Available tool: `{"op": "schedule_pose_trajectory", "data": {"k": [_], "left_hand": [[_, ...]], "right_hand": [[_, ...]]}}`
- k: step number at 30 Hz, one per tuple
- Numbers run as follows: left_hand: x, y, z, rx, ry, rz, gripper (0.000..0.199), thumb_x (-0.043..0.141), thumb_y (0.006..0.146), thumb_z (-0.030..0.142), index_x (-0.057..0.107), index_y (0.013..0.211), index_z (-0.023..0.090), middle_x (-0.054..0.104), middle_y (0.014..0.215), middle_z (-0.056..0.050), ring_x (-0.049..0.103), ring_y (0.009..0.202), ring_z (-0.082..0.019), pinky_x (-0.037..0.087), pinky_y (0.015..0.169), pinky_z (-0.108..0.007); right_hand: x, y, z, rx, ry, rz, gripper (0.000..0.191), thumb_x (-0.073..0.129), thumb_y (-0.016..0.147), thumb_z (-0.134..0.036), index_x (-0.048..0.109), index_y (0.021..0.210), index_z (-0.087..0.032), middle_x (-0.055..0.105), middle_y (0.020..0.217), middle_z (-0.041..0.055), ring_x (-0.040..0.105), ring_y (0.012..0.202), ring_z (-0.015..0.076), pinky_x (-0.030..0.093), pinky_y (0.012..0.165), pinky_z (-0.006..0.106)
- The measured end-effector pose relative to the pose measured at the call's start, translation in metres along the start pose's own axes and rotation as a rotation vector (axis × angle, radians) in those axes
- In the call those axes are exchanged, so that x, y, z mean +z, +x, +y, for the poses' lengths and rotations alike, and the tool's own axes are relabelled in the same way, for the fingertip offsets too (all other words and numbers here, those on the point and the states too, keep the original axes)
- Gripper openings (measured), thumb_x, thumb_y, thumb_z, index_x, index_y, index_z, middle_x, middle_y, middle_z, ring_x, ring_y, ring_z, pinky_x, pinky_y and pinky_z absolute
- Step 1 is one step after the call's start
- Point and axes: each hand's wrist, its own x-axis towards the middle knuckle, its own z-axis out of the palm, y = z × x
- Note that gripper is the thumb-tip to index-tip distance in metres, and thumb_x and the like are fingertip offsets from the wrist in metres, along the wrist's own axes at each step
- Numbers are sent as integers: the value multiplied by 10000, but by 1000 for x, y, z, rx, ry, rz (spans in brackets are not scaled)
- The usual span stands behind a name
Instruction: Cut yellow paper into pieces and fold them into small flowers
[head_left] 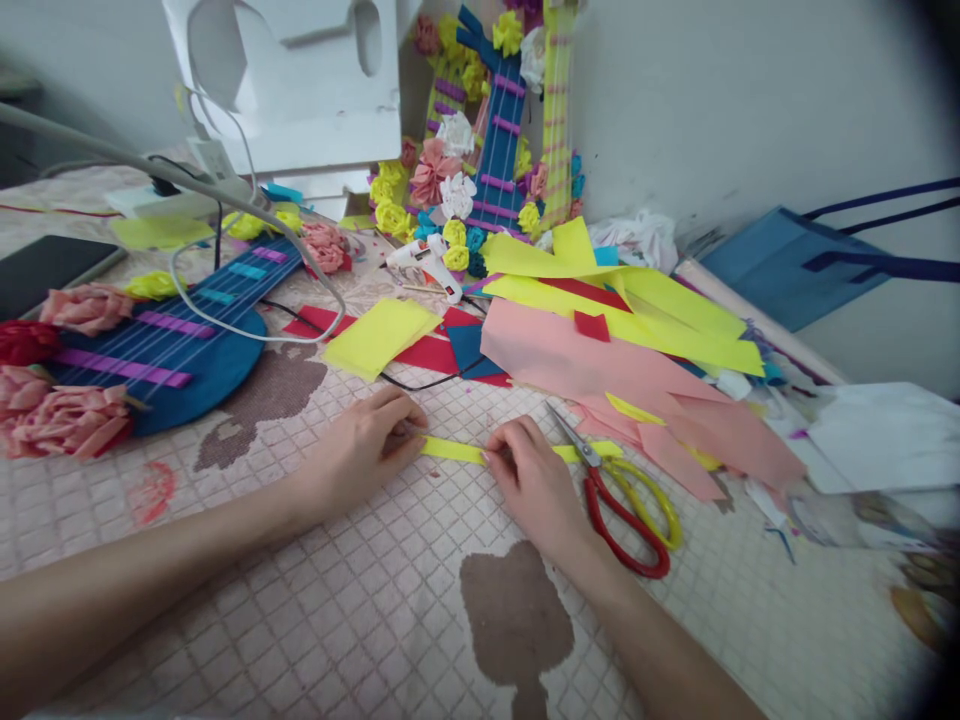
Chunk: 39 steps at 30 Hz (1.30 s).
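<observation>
A narrow yellow strip (452,451) runs between my two hands, low over the quilted table cover. My left hand (364,450) pinches its left end with curled fingers. Farther along, the fingers of my right hand (536,480) close on the strip, and its free end passes on to the right. Scissors (626,500) with one red and one yellow handle lie right beside my right hand, with the strip's tail by the blades. Whether the tail runs over or under them I cannot tell. Beyond my left hand lies a yellow sheet (382,338).
A blue guitar-shaped craft (202,350) with pink flowers lies at left, near a phone (56,270). A white glue gun (426,265) and its cord lie behind. Pink sheets (600,370) and yellow sheets (660,315) pile up at right. More decorated guitars (499,130) lean on the wall.
</observation>
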Motion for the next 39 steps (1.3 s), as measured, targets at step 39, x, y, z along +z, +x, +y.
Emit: {"op": "schedule_pose_trajectory", "data": {"k": [39], "left_hand": [[-15, 24, 28, -363, -413, -313, 273, 624, 736, 416, 667, 754, 146, 619, 620, 0, 489, 540, -104, 338, 485, -208]], "right_hand": [[-10, -2, 1, 357, 961, -177, 292, 551, 843, -463, 617, 842, -179, 521, 549, -47, 408, 413, 72, 321, 378, 198]]}}
